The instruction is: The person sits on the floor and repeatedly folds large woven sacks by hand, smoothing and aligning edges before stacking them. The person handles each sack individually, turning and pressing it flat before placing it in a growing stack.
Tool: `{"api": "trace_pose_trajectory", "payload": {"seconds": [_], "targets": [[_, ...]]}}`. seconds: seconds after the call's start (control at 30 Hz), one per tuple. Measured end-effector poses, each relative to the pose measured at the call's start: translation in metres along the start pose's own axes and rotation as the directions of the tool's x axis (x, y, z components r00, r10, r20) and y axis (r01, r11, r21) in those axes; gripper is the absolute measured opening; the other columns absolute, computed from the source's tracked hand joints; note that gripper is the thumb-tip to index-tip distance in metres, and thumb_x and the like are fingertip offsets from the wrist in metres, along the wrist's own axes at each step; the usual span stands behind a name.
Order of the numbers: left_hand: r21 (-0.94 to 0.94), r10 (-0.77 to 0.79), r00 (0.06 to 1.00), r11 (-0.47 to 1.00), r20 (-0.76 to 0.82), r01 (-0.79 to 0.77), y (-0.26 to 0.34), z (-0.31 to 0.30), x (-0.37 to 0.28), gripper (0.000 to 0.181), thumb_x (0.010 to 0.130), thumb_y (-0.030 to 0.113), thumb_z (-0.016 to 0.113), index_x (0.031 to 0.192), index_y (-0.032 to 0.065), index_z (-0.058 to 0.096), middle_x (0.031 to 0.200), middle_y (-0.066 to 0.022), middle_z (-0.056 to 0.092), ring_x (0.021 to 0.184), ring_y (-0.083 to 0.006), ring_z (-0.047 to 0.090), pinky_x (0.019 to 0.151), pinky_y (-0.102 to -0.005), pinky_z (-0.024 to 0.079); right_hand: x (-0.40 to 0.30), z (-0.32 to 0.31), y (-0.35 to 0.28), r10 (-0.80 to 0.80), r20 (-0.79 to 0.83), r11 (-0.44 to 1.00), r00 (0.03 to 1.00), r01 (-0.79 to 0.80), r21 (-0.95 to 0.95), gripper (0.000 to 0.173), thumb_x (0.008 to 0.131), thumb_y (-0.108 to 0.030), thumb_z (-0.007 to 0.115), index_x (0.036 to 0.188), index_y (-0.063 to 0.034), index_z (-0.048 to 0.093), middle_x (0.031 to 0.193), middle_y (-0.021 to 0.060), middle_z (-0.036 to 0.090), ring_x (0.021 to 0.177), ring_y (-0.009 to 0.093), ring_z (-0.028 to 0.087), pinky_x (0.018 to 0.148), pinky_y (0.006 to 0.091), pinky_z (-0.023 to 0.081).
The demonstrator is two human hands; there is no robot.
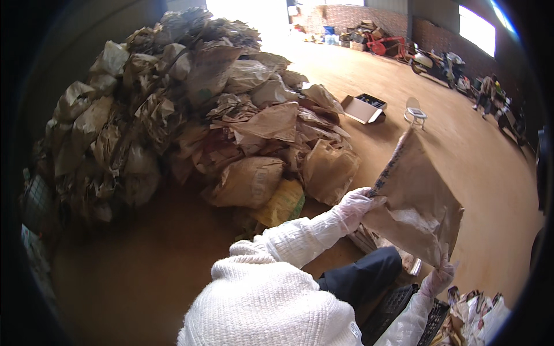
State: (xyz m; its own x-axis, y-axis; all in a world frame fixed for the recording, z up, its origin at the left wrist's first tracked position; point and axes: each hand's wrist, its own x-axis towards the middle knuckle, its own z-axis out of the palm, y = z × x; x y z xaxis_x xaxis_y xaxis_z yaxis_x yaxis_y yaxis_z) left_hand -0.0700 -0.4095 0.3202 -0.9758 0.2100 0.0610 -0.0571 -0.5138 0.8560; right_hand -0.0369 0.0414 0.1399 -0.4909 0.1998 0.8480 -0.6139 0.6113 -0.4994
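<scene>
A flat brown sack (417, 181), perhaps woven plastic or paper, is spread out in front of me, with dark blue print along one edge. My left hand (355, 206), in a thin see-through glove, grips its printed side near the lower left corner. At the bottom corner my right hand (440, 273), gloved the same way, pinches the material. Between the two hands the sack is creased and shiny. Beneath it, beside my dark-trousered knee (368, 274), lies a stack of flattened sacks (407, 259), partly hidden.
A tall heap of bundled used sacks (259, 125) rises to my left, a yellow sack (281, 203) at its foot. A black plastic crate (391, 307) and more folded sacks (478, 313) are by my right arm. Beyond stand an open carton (363, 109), a chair (415, 113) and parked motorbikes (433, 65).
</scene>
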Motion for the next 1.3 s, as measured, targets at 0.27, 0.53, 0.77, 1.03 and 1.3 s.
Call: {"api": "trace_pose_trajectory", "payload": {"seconds": [0.27,0.53,0.77,1.03,1.3], "targets": [[-0.242,-0.004,0.990,0.970,-0.141,-0.031,-0.003,-0.061,-0.009,0.025,0.098,0.013,0.086,0.118,0.0036,0.075,0.104,-0.0042,0.078,0.092,-0.0151,0.074,0.082,-0.0321,0.062,0.038,0.036,-0.084,0.132,-0.097,0.991,0.987,-0.133,-0.003,0.050,0.097,0.005,0.069,0.146,-0.0008,0.070,0.143,0.0123,0.071,0.130,0.023,0.067,0.127,0.0453,0.043],[-0.003,-0.358,0.933,0.934,-0.024,0.358,0.005,-0.070,-0.007,0.034,0.102,0.031,0.080,0.125,0.0056,0.077,0.110,-0.0050,0.078,0.098,-0.0188,0.074,0.088,-0.0381,0.061,0.045,0.009,-0.105,0.536,-0.209,0.771,0.818,-0.373,0.517,0.048,0.101,-0.005,0.066,0.149,-0.0005,0.068,0.151,0.0114,0.068,0.134,0.023,0.064,0.124,0.0446,0.044],[-0.037,-0.261,0.950,0.962,0.174,0.271,-0.004,-0.028,0.018,0.036,0.095,0.014,0.086,0.128,0.0015,0.076,0.112,-0.0108,0.081,0.093,-0.0197,0.078,0.086,-0.0344,0.062,0.042,-0.041,-0.115,0.494,-0.331,0.857,0.804,-0.387,0.340,0.047,0.104,-0.009,0.063,0.149,0.0004,0.068,0.151,0.0133,0.067,0.136,0.024,0.063,0.125,0.0448,0.044],[0.418,-0.130,0.966,0.908,0.225,0.024,-0.130,0.085,0.058,0.033,0.082,0.014,0.084,0.114,0.0055,0.081,0.091,-0.0056,0.082,0.083,-0.0162,0.074,0.079,-0.0356,0.060,0.007,-0.105,-0.125,0.482,-0.375,0.869,0.792,-0.487,0.089,0.047,0.106,-0.015,0.059,0.149,0.0014,0.067,0.152,0.0155,0.067,0.140,0.026,0.061,0.125,0.0449,0.043],[0.593,-0.278,0.883,0.805,0.379,0.000,-0.209,0.185,0.037,0.033,0.080,0.017,0.085,0.112,0.0102,0.084,0.094,-0.0072,0.084,0.085,-0.0189,0.078,0.079,-0.0383,0.063,-0.046,-0.187,-0.137,0.478,-0.475,0.800,0.739,-0.589,-0.111,0.048,0.109,-0.021,0.055,0.149,0.0024,0.067,0.153,0.0176,0.066,0.143,0.028,0.059,0.126,0.0450,0.042]]}}
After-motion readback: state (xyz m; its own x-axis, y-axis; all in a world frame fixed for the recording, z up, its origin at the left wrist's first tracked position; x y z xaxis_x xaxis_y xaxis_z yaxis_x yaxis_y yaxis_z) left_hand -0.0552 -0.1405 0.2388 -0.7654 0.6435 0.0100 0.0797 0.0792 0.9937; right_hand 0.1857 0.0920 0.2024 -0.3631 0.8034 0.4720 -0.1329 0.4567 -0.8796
